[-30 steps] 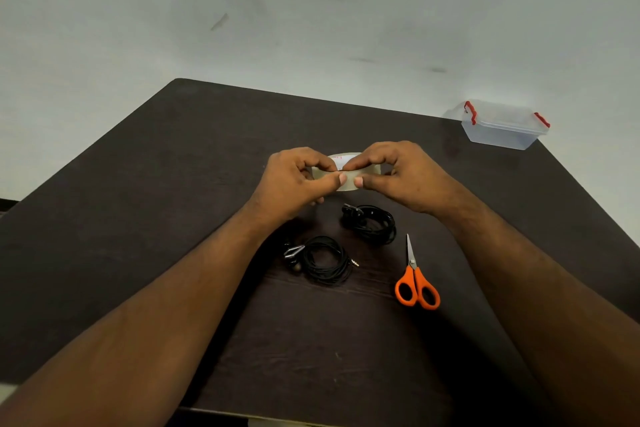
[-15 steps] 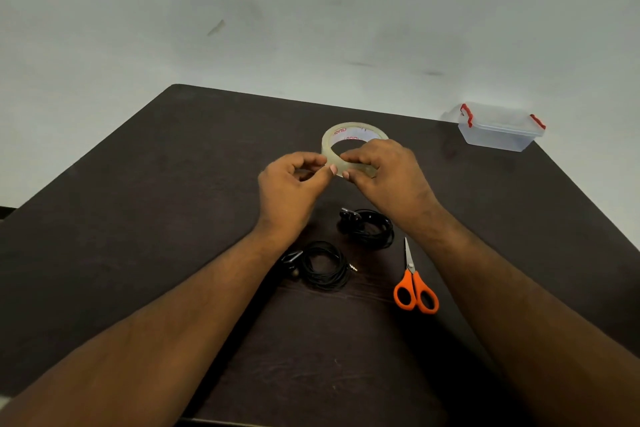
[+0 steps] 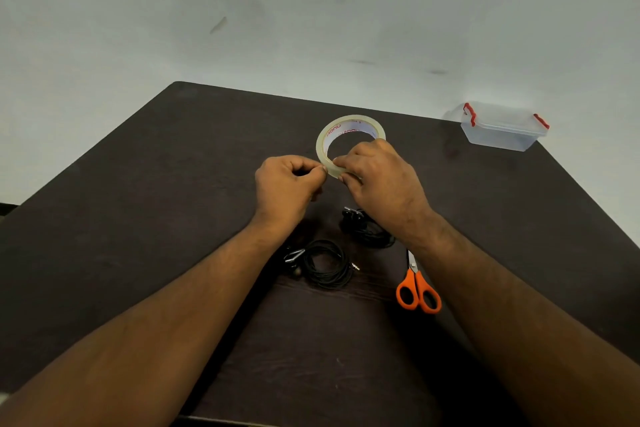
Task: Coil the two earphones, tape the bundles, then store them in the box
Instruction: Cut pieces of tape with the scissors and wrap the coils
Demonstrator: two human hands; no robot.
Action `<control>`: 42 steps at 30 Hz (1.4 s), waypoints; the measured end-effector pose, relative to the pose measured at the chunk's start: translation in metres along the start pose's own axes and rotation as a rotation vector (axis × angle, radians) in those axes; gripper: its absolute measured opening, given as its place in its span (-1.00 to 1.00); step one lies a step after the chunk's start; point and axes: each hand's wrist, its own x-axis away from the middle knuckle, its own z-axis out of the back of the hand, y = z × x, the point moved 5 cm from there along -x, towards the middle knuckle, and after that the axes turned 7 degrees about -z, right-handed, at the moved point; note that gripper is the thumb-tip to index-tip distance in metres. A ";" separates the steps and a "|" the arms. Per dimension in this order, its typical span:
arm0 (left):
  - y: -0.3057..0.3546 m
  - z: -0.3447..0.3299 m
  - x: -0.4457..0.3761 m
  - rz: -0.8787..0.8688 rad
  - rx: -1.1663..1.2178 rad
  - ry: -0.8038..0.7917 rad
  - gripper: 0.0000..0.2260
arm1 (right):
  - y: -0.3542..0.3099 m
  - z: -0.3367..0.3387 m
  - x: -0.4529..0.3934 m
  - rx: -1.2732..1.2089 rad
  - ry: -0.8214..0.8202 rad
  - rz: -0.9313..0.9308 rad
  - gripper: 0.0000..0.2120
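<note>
Nearest the front edge of the dark worktop (image 3: 138, 218), one earphone bundle (image 3: 327, 263) is lying coiled, its plug and buds sticking out at the sides, with no tape visible on it. Just beyond it toward the right, the second earphone bundle (image 3: 367, 230) is sitting partly under the right wrist. The orange-handled scissors (image 3: 417, 289) are resting on the right, blades pointing toward the far edge, close to the right forearm.

Further in, above the middle of the worktop, both hands are working on the tape roll (image 3: 349, 135). The right hand (image 3: 381, 180) is holding the roll by its near rim, fingers wrapped around it, so the ring is standing tilted toward the camera. The left hand (image 3: 287, 184) is pinching with thumb and forefinger right at the roll's left edge, apparently picking at the loose end; whether it has any tape is too small to tell.

At the far right corner, the clear box (image 3: 502, 130) with red clips is sitting with its lid on, well apart from everything else.

The risk from here is the clear tape: a pulled strip could fold and stick to itself or to the fingers. The unbound coils could also spring loose if a forearm is dragging across them.
</note>
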 end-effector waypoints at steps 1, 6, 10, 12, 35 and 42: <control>0.001 -0.001 0.000 -0.008 -0.018 -0.001 -0.87 | 0.000 0.000 0.001 0.002 0.000 0.004 -0.78; 0.000 -0.003 0.001 -0.010 -0.011 -0.015 -0.89 | 0.001 -0.002 0.003 -0.007 0.004 0.020 -0.79; -0.001 -0.004 -0.004 0.020 0.102 -0.049 -0.85 | 0.010 -0.002 -0.001 -0.127 -0.004 -0.020 -0.77; -0.001 -0.003 -0.009 0.036 0.171 -0.103 -0.84 | 0.017 0.002 -0.004 -0.256 -0.020 -0.052 -0.76; 0.011 -0.017 0.007 0.247 0.637 -0.651 -0.86 | 0.046 0.005 -0.014 -0.544 -0.219 -0.107 -0.50; 0.010 -0.014 0.003 0.265 0.733 -0.659 -0.89 | 0.055 0.001 -0.015 -0.646 -0.189 -0.193 -0.63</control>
